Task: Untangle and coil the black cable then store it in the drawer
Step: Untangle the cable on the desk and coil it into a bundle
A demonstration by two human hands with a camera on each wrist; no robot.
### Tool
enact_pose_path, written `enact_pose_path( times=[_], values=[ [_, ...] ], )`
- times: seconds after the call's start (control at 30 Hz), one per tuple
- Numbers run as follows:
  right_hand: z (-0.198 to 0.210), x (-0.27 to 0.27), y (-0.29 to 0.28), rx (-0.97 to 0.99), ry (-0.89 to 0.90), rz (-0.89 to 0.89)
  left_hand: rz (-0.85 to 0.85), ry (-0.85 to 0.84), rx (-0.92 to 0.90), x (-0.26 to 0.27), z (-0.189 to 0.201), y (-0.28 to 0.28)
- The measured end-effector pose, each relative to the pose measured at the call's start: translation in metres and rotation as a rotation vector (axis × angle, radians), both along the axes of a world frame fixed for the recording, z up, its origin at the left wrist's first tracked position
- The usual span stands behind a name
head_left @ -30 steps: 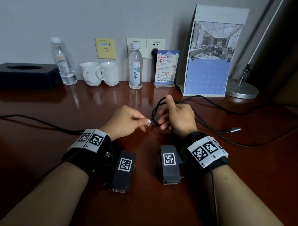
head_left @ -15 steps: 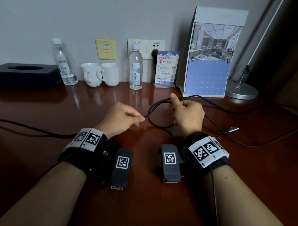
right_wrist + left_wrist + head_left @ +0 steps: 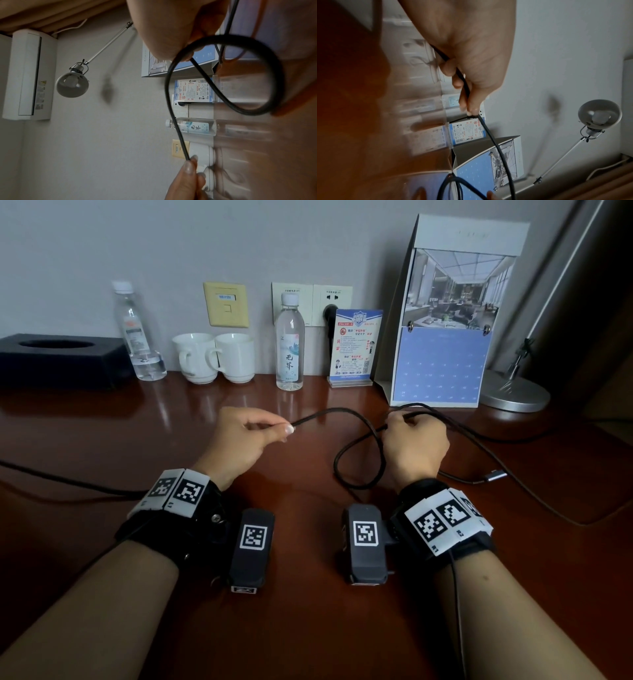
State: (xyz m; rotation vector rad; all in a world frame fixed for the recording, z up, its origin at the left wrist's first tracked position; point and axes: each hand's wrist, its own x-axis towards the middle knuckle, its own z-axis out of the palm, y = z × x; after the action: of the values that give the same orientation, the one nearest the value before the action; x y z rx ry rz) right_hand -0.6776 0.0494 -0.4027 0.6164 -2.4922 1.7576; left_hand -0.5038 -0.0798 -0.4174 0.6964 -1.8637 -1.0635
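A black cable (image 3: pixel 337 413) arches between my two hands above the brown desk (image 3: pixel 301 628). My left hand (image 3: pixel 246 436) pinches the cable between thumb and forefinger; in the left wrist view the cable (image 3: pixel 496 146) runs on through the palm. My right hand (image 3: pixel 412 440) grips the gathered strands, with one loop (image 3: pixel 356 463) hanging below it onto the desk. In the right wrist view that loop (image 3: pixel 267 75) curls under the fist. The cable's silver plug (image 3: pixel 495 475) lies on the desk to the right. No drawer is in view.
Along the wall stand a black tissue box (image 3: pixel 58 359), two water bottles (image 3: pixel 289 344), two white cups (image 3: pixel 214 357), a blue card stand (image 3: pixel 352 347), a desk calendar (image 3: pixel 442 337) and a lamp base (image 3: pixel 513 392). Another black cord (image 3: pixel 68 481) crosses the desk at left.
My hands have drawn apart, left hand going left and right hand going right and away. The cable between them has stretched into a longer arc and the loop has opened wider.
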Motion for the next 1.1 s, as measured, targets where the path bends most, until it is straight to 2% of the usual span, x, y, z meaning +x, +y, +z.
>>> enact_pose_path(
  times=[0.07, 0.17, 0.3, 0.37, 0.43, 0.5, 0.53, 0.6, 0.67, 0.77, 0.87, 1.0, 1.1],
  values=[
    [-0.001, -0.001, -0.001, -0.004, -0.015, -0.014, 0.096, 0.061, -0.011, 0.001, 0.000, -0.004],
    [-0.009, -0.002, -0.005, -0.018, -0.077, 0.069, 0.159, 0.113, 0.001, 0.001, 0.000, -0.007],
    [-0.004, 0.009, -0.004, -0.049, -0.188, 0.304, 0.097, 0.108, 0.004, 0.001, 0.002, -0.002],
    [0.001, 0.014, -0.004, -0.136, -0.237, 0.415, 0.088, 0.110, 0.000, 0.000, 0.002, 0.000],
    [0.005, 0.018, -0.007, -0.225, -0.334, 0.572, 0.115, 0.114, -0.013, -0.002, 0.002, 0.000],
    [0.005, 0.020, -0.010, -0.233, -0.421, 0.714, 0.185, 0.130, -0.032, -0.002, 0.000, -0.004],
    [0.004, 0.021, -0.010, -0.228, -0.408, 0.757, 0.218, 0.145, -0.030, -0.002, -0.001, -0.007],
    [0.002, 0.022, -0.009, -0.228, -0.275, 0.745, 0.264, 0.172, -0.019, -0.001, -0.002, -0.011],
    [0.002, 0.016, -0.007, -0.272, -0.191, 0.645, 0.325, 0.186, -0.011, 0.001, -0.001, -0.014],
    [0.002, 0.006, -0.004, -0.381, -0.223, 0.433, 0.423, 0.194, -0.030, 0.005, 0.002, -0.017],
    [0.002, 0.005, -0.002, -0.440, -0.206, 0.349, 0.465, 0.201, -0.024, 0.008, 0.003, -0.020],
    [0.000, 0.008, -0.002, -0.362, -0.169, 0.373, 0.449, 0.116, 0.012, 0.008, 0.000, -0.022],
    [0.000, 0.012, 0.000, -0.292, -0.024, 0.483, 0.316, 0.044, 0.028, 0.003, -0.004, -0.022]
  ],
)
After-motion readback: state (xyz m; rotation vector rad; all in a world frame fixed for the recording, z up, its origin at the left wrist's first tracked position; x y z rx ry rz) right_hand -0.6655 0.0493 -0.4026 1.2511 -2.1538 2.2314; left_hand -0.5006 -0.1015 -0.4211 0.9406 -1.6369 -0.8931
